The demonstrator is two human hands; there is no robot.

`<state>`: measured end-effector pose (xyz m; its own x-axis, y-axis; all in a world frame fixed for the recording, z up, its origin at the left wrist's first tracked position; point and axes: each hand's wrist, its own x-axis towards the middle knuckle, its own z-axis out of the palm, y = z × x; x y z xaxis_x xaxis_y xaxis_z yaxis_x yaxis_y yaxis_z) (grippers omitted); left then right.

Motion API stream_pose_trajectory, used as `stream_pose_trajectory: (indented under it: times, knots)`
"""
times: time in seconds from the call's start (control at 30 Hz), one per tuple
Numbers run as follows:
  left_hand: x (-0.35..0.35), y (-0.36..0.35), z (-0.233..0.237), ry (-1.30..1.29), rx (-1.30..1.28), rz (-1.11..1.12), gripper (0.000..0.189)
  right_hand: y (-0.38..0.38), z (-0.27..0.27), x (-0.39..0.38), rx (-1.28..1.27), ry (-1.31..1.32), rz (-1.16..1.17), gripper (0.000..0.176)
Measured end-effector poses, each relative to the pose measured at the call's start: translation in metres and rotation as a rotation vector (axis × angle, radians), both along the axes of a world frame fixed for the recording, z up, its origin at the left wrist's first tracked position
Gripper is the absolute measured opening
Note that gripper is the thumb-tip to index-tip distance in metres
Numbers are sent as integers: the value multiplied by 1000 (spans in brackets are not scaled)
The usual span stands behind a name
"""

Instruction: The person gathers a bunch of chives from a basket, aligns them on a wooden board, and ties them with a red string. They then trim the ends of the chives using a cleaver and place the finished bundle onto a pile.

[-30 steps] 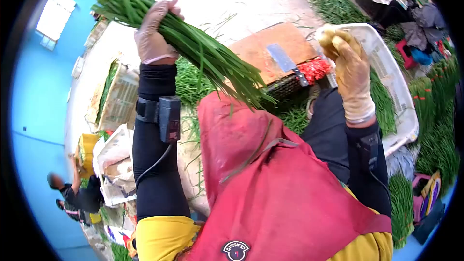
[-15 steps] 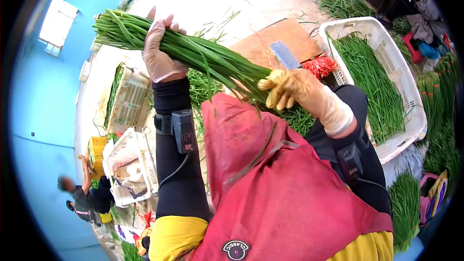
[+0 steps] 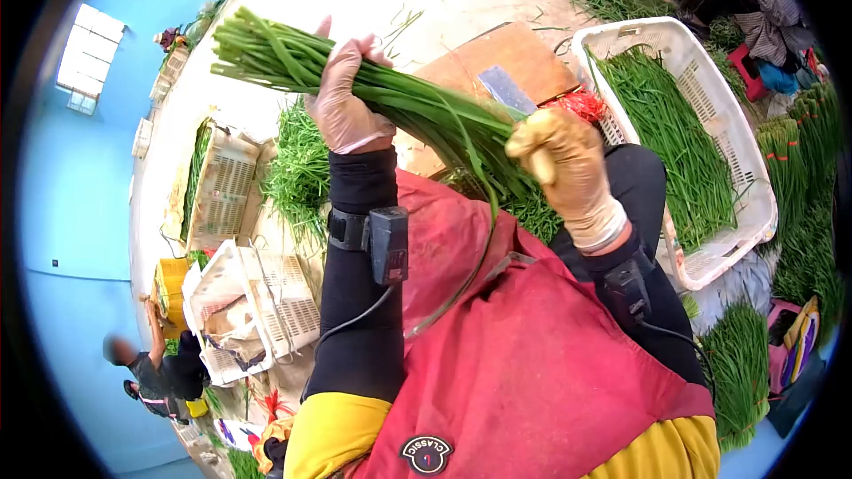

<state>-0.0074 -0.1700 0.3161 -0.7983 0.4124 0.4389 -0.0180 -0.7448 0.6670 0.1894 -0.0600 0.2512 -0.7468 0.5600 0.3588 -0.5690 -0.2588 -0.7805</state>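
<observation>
As left hand [image 3: 348,111], right hand [image 3: 568,160] clasp one bundle [image 3: 426,108], likely chives

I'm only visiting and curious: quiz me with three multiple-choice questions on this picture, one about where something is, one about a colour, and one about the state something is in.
1. Where does the cleaver lie?
A) on the wooden board
B) in a bucket of water
C) hanging on a wall

2. What colour is the apron over the person's lap?
A) blue
B) red
C) white

3. How is the bundle of green stalks held?
A) it lies loose on the floor
B) it is tied to a pole
C) it is gripped in the air by both gloved hands

Answers:
1. A, the blade rests flat on the board beyond the hands.
2. B, the cloth is plainly red.
3. C, the left hand and the right hand both close round it.
</observation>
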Motion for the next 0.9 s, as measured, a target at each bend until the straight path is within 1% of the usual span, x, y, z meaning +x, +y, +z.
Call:
stream_pose_trajectory:
  times: [0.03, 0.1, 0.17, 0.2, 0.23, 0.3, 0.33, 0.37, 0.43, 0.47, 0.5, 0.57, 0.6, 0.63, 0.7, 0.73, 0.83, 0.9]
  knots:
    - [-3, -1, -2, -57, 40, -3, 55, 10, -1, 8, 43, -25, -53, 27]
    - [-10, -6, -5, -82, 24, 15, 53, 28, -10, 20, -60, -2, -116, 30]
    - [-17, -9, -9, -87, 39, 18, 52, 47, -14, 43, 8, -65, 109, 35]
    - [-20, -11, -11, -80, 29, 37, 51, 48, -12, 54, 135, -262, 118, 41]
    - [-21, -12, -10, -82, 27, 35, 51, 50, -9, 64, 156, -375, 279, 30]
    - [-21, -13, -8, -110, 14, 68, 50, 35, -10, 64, 150, -510, 337, 19]
    - [-24, -13, -8, -82, -8, 88, 50, 29, -16, 60, 332, -449, 215, 16]
    - [-26, -14, -7, -81, -7, 87, 50, 32, -15, 60, 333, -449, 214, 16]
    - [-26, -12, -6, -40, -19, 90, 47, 40, -2, 61, 227, -693, 363, 19]
    - [-23, -12, -2, -41, -22, 94, 46, 38, 6, 58, 295, -715, 332, 21]
    - [-24, -13, -1, -35, -23, 94, 46, 35, 7, 53, 294, -710, 331, 21]
    - [-25, -13, 1, -1, -19, 89, 45, 28, 8, 42, 356, -759, 203, 23]
    - [-25, -14, 2, 0, -18, 90, 45, 24, 1, 39, 279, -670, 173, 22]
    - [-25, -15, 2, 1, -18, 90, 45, 23, -1, 34, 280, -669, 173, 22]
    - [-24, -15, 2, -10, -7, 90, 45, 25, -1, 26, 542, -698, -25, 24]
    - [-24, -14, 2, -10, -5, 87, 45, 24, 3, 25, 513, -778, -28, 26]
    - [-21, -13, -2, -11, -2, 83, 45, 25, 3, 20, 467, -802, -39, 29]
    - [-19, -13, -5, -49, -13, 102, 45, 26, 2, 18, 501, -817, -53, 32]
